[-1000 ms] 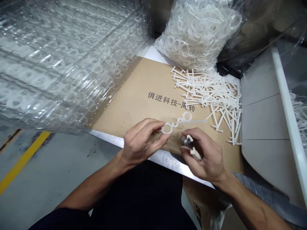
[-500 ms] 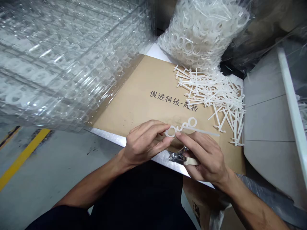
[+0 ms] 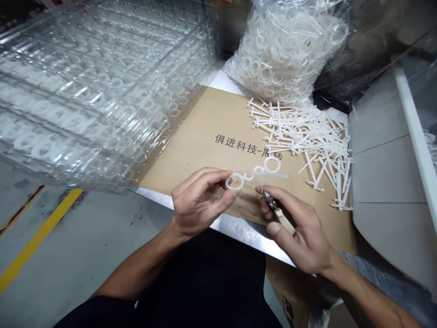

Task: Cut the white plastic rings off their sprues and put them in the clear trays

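Observation:
Between thumb and fingers, my left hand (image 3: 203, 196) pinches one ring of a white plastic part (image 3: 254, 174). This part has a ring at each end, a wavy link between them and a straight stem pointing right. My right hand (image 3: 298, 225) is wrapped round small nippers with a pale handle (image 3: 283, 220). Their metal jaws point up and left, below the part and apart from it. Both hands are over a brown cardboard sheet (image 3: 191, 132) near the table's front edge.
White plastic stems (image 3: 300, 132) lie heaped on the cardboard's right side. Behind them stands a clear bag of white rings (image 3: 273, 59). Stacked clear trays (image 3: 102, 91) holding white rings fill the left. At right is a grey bin panel (image 3: 385, 168) with a white rim.
My right hand has let go of the white plastic part and drawn back right, turning the nippers upward. My left hand, still pinching the ring, has shifted slightly left.

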Available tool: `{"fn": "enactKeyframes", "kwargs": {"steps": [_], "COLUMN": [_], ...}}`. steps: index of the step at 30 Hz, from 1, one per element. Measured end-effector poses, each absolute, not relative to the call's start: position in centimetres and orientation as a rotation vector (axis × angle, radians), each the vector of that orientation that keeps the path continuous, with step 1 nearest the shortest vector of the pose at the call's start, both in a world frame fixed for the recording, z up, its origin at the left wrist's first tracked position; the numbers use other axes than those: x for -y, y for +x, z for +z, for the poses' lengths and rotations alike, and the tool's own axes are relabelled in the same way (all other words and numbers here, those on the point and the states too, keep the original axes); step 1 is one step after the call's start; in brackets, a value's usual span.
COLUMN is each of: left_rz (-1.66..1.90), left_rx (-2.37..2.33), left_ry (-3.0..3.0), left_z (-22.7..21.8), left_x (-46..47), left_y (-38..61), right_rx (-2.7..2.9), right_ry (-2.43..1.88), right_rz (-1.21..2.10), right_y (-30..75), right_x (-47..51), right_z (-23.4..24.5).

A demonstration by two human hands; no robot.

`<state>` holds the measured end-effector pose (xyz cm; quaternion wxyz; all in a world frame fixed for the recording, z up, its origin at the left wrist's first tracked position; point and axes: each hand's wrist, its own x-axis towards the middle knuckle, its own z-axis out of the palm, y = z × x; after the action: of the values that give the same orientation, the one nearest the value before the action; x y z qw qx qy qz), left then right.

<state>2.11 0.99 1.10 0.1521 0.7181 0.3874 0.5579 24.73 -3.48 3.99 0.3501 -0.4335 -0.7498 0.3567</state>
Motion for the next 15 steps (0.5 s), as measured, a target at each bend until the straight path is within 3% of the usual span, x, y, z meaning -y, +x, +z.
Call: {"fn": "enactKeyframes", "kwargs": {"steps": [5,15], "left_rz": [1.650,1.621], "left_rx": [-1.135,-1.089], "left_ry": [2.022,2.121], "left_z": [1.0,1.1], "left_x": [-1.0,-0.9], "left_y": [2.0,2.1], "right_rx": [1.828,1.799], "right_ry": [-1.227,-1.305], "right_rz": [1.237,1.355], "right_y": [24.8,24.6], "right_x": [3.6,3.6], "right_z": [4.7,5.1]}}
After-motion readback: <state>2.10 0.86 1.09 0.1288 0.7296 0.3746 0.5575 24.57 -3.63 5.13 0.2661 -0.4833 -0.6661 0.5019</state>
